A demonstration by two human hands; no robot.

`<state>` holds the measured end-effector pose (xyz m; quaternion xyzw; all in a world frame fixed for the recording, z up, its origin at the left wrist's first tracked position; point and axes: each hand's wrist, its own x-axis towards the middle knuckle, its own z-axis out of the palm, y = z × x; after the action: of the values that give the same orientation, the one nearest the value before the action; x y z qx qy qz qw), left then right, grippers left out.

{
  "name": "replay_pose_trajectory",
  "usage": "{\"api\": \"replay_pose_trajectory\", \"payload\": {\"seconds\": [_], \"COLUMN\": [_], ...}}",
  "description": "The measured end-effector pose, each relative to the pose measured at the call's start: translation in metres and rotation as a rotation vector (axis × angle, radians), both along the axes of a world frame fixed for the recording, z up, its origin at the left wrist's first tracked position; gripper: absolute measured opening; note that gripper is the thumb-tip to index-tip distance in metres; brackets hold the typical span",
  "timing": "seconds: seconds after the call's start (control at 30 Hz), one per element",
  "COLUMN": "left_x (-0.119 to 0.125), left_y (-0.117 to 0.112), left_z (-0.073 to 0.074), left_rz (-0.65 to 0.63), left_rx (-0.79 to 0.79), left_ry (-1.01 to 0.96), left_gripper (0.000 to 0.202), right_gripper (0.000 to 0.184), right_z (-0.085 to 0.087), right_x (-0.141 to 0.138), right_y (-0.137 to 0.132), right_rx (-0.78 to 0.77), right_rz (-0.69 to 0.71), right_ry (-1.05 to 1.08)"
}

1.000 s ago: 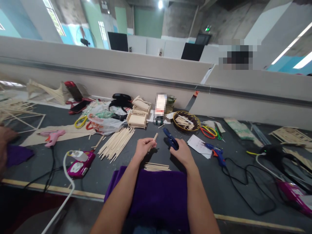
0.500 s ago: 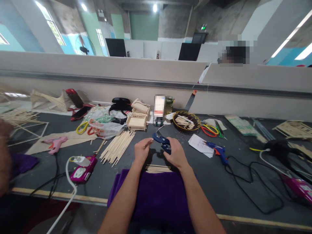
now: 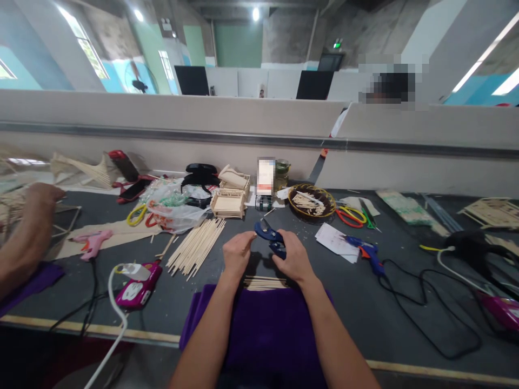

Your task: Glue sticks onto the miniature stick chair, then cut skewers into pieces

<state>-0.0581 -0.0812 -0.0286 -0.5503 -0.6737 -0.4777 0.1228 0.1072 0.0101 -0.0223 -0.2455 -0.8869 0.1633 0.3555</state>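
My right hand (image 3: 294, 258) is closed round blue-handled cutters (image 3: 271, 236), their head pointing left toward my left hand (image 3: 237, 252). My left hand is pinched shut just beside the cutter jaws; a thin wooden stick was in it a moment ago, but now what it holds is hidden. A short row of cut sticks (image 3: 263, 282) lies just below both hands at the far edge of a purple cloth (image 3: 259, 329) over my lap. A loose bundle of long sticks (image 3: 197, 243) lies to the left.
A small stick-built model (image 3: 227, 202), a plastic bag (image 3: 174, 208), a basket of stick bits (image 3: 311, 201), scissors (image 3: 349, 217), a blue glue gun (image 3: 367, 254), a pink glue gun (image 3: 91, 241) and cables cover the dark table (image 3: 389, 313). Another person's arm (image 3: 22, 243) reaches in at far left.
My right hand brought the blue cutters left and up to my left hand, which lowered its stick to the jaws. The other person's arm at left stretched further over the table.
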Motion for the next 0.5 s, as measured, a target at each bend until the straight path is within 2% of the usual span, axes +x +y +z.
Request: {"api": "replay_pose_trajectory", "payload": {"seconds": [0.27,0.5], "left_x": [0.003,0.001], "left_y": [-0.001,0.002], "left_z": [0.0,-0.006], "left_rz": [0.036,0.037], "left_rx": [-0.041,-0.113], "left_ry": [0.087,0.157], "left_gripper": [0.024,0.024], "right_gripper": [0.052,0.024], "right_z": [-0.011,-0.011], "right_x": [-0.002,-0.004], "right_y": [0.003,0.003], "right_rx": [-0.037,-0.145], "right_rz": [-0.001,-0.059], "right_ry": [-0.002,-0.112]}}
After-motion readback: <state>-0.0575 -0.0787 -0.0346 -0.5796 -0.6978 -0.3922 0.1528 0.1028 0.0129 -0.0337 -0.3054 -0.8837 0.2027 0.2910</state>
